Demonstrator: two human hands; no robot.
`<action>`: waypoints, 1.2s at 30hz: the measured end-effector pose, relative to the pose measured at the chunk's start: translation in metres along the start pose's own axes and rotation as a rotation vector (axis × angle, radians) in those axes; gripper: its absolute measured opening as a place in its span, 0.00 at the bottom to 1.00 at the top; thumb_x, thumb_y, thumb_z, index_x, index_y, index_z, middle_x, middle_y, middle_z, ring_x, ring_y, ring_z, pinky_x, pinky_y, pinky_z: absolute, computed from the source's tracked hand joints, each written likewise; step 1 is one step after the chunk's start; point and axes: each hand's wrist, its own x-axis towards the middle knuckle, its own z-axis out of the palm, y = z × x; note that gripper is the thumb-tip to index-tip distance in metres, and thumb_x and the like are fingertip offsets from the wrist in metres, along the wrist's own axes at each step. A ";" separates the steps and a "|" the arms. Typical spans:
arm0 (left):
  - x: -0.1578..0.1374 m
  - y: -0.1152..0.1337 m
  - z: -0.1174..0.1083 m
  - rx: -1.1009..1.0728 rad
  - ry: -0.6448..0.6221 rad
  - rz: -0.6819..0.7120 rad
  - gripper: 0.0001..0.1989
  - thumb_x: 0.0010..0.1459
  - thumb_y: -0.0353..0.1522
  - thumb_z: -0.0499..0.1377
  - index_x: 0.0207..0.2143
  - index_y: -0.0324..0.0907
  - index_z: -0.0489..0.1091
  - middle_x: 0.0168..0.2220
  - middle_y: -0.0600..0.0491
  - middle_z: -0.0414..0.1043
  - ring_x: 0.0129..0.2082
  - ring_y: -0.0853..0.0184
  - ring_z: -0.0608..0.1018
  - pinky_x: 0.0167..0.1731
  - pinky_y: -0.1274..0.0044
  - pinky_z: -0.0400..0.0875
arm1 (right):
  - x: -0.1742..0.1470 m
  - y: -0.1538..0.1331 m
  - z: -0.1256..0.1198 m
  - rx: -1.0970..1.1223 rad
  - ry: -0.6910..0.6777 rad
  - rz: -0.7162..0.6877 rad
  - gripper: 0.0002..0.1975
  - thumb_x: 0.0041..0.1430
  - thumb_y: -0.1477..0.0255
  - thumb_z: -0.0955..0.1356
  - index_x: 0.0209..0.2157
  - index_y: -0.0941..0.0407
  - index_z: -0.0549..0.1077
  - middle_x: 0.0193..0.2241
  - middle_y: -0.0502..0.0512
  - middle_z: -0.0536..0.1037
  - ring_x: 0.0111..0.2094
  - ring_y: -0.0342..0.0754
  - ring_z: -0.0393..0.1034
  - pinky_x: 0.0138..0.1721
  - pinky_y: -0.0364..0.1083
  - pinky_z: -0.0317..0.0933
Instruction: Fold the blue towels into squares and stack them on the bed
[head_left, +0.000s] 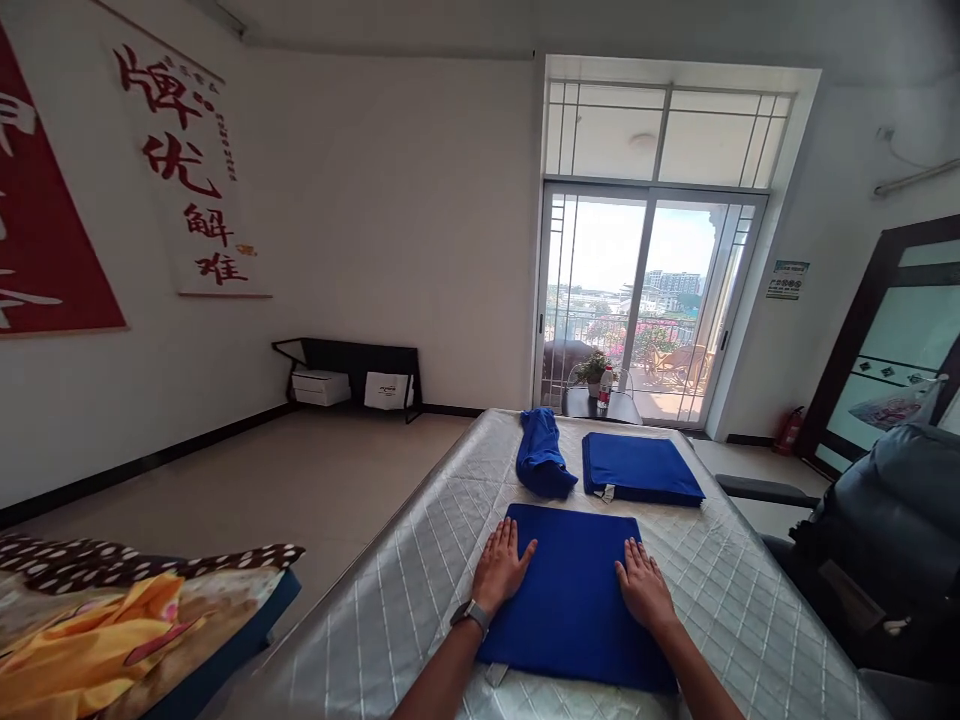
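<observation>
Bare forearms (439, 675) above a silvery quilted mattress (397, 585), hands flat on a folded royal-blue square cloth (574, 600).

Left hand (499, 572) and right hand (646, 588) lie palm down, fingers extended, thumbs apart, along its opposite side edges. Beyond the right hand sits a neat blue fabric stack (641, 468); beyond the left, a crumpled blue cloth (544, 455). Farther past both hands are sliding glass doors (637, 290) and, leftward, a low black shelf (360, 358).

The person's bare left hand (501, 567) and bare right hand (645, 583) rest on opposite edges of a flat, blue, rectangular cloth (574, 595) lying on a silvery quilted mattress (382, 595).
</observation>
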 end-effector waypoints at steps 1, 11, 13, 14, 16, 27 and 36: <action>0.001 -0.001 0.000 0.001 -0.001 0.002 0.42 0.68 0.53 0.34 0.68 0.28 0.52 0.70 0.36 0.48 0.70 0.54 0.53 0.67 0.63 0.50 | -0.002 0.000 0.002 -0.004 -0.001 -0.001 0.35 0.68 0.59 0.49 0.70 0.63 0.48 0.72 0.56 0.45 0.72 0.49 0.35 0.70 0.52 0.34; 0.004 0.049 -0.002 0.026 0.110 0.048 0.36 0.71 0.46 0.37 0.66 0.26 0.58 0.68 0.34 0.54 0.69 0.52 0.56 0.66 0.60 0.53 | -0.006 -0.003 -0.001 0.075 0.014 0.030 0.35 0.68 0.60 0.49 0.71 0.62 0.45 0.72 0.55 0.45 0.72 0.48 0.34 0.70 0.52 0.33; -0.001 0.087 0.004 -0.023 0.123 0.213 0.32 0.72 0.43 0.37 0.66 0.31 0.59 0.68 0.39 0.56 0.69 0.56 0.57 0.66 0.62 0.55 | -0.007 -0.002 0.000 0.084 0.023 0.032 0.35 0.68 0.60 0.50 0.71 0.61 0.45 0.72 0.56 0.45 0.72 0.48 0.35 0.69 0.52 0.33; -0.005 0.106 0.007 -0.054 0.113 0.288 0.31 0.72 0.42 0.37 0.66 0.33 0.59 0.68 0.41 0.57 0.69 0.58 0.57 0.66 0.62 0.55 | -0.008 -0.002 0.000 0.085 0.026 0.030 0.35 0.68 0.60 0.50 0.71 0.61 0.46 0.72 0.56 0.45 0.72 0.48 0.35 0.69 0.52 0.33; -0.012 0.138 0.015 -0.107 0.075 0.392 0.29 0.72 0.41 0.38 0.67 0.36 0.58 0.68 0.43 0.57 0.70 0.60 0.56 0.66 0.64 0.55 | -0.008 -0.001 0.000 0.083 0.029 0.021 0.34 0.68 0.60 0.50 0.71 0.62 0.46 0.72 0.56 0.46 0.72 0.48 0.35 0.69 0.51 0.33; -0.020 0.071 0.007 -0.020 -0.058 0.205 0.39 0.69 0.51 0.34 0.69 0.32 0.53 0.70 0.41 0.51 0.70 0.56 0.54 0.68 0.62 0.50 | -0.010 -0.002 -0.002 0.099 0.036 0.019 0.34 0.68 0.60 0.50 0.71 0.62 0.47 0.72 0.56 0.45 0.72 0.47 0.37 0.69 0.50 0.31; -0.036 -0.002 0.000 0.062 0.005 0.060 0.43 0.68 0.53 0.32 0.68 0.28 0.52 0.70 0.37 0.50 0.70 0.55 0.55 0.66 0.63 0.50 | -0.012 -0.005 -0.006 0.074 0.044 0.018 0.34 0.69 0.60 0.50 0.71 0.62 0.47 0.72 0.57 0.47 0.72 0.48 0.36 0.69 0.51 0.31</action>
